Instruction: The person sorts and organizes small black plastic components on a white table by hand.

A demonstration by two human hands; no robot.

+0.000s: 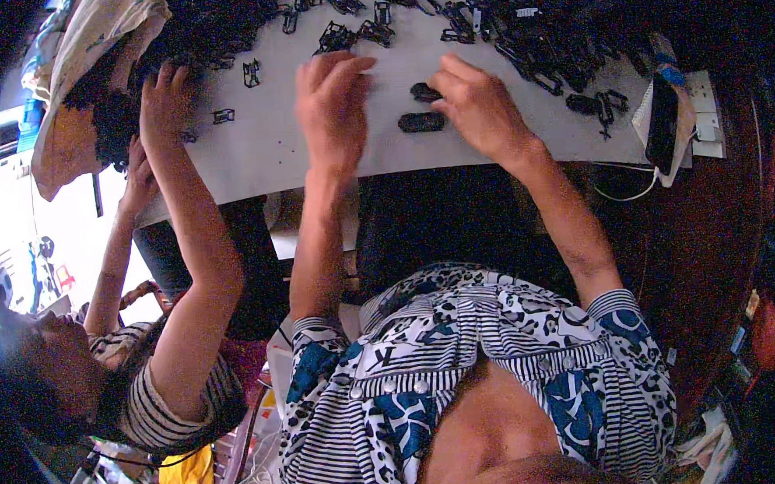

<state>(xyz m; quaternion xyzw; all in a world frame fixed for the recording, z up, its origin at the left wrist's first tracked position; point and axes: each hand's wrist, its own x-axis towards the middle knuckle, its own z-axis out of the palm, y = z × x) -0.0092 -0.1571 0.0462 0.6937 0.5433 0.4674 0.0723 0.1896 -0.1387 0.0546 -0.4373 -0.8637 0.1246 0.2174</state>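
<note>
My right hand (483,105) pinches a small black rounded plastic piece (422,92) at its fingertips, just over the light table. Right below that piece, a second black oblong piece (421,122) with rounded ends lies flat on the table. My left hand (334,100) hovers to the left, slightly blurred, with its fingers loosely bent and apart. I see nothing in it. Beyond its fingertips sits a small cluster of black open-framed plastic parts (336,38).
Heaps of black frame parts (562,53) cover the table's far right. A co-worker's hand (167,100) reaches into a dark pile at the left, beside a pale sack (88,47). A white power strip (705,107) and cable stand at the right edge.
</note>
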